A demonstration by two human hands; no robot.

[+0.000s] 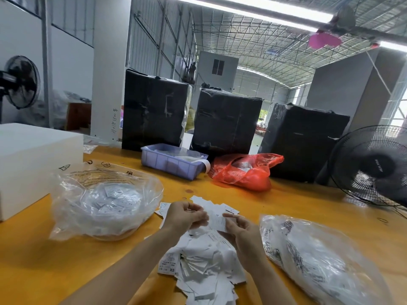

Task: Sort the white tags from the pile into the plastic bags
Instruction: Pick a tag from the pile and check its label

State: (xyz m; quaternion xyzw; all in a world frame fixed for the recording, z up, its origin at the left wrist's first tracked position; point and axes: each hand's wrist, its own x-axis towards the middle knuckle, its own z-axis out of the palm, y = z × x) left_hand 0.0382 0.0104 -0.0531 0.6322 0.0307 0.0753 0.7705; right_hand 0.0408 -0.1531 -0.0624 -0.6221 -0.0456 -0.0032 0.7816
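Head view puts your yellow desk (55, 271) across the whole lower half. At twelve o'clock, along its far edge, three black wrapped bales (224, 122) stand upright. At nine o'clock sits a white foam block (33, 159), and at three o'clock a black fan (372, 166) faces you.

Your two clear plastic bags come next. The left bag (103, 201), at ten o'clock from the pile, lies with its mouth open and already holds white tags, some printed "XS" and "XL". The right bag (319, 258), at four o'clock, lies slumped on its side with black print on the film; its contents are too blurred to read.

At one o'clock a red plastic bag (244, 170) lies crumpled, just beside a lilac tray (169, 164) at twelve.

The pile of white tags (202, 267) spreads at six o'clock, between the two clear bags: small rectangular paper slips, overlapping loosely, white with fine grey print; one near the edge reads "XS".

Above the pile, your left hand (187, 215) has its fingers curled around a few tags, and your right hand (237, 227) pinches one tag (218, 221) at its edge. That tag sits between both hands, tilted, its print too small to read.
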